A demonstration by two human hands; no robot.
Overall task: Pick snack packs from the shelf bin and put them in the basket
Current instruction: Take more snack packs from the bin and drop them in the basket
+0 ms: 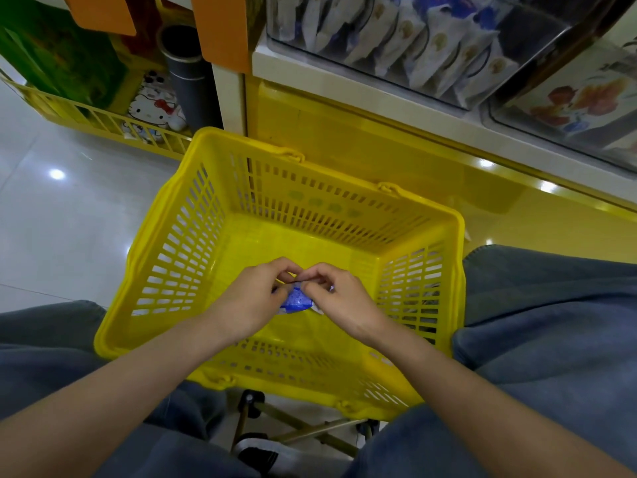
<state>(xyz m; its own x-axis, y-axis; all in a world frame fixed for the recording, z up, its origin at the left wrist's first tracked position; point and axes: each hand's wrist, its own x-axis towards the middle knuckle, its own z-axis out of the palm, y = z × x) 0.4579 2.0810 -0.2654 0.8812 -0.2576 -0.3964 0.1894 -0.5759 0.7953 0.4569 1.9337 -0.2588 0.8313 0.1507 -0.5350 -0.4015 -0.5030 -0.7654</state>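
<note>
Placing step: my left hand (pixel 256 293) and right hand (pixel 339 294) both pinch one pack (pixel 295 301) between them, above the basket (pixel 213 215) floor; next, release it directly below my grip

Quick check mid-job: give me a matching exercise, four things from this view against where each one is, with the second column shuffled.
Things:
1. small blue-and-white snack pack
2. yellow slotted plastic basket
3. clear plastic shelf bin
4. dark grey upright tube

Places:
A. between the person's knees
B. top left, beside the orange panel
C. pinched by the left hand and right hand
D. on the white shelf, top right

Pairs: 1-C, 2-A, 3-D, 4-B
</note>
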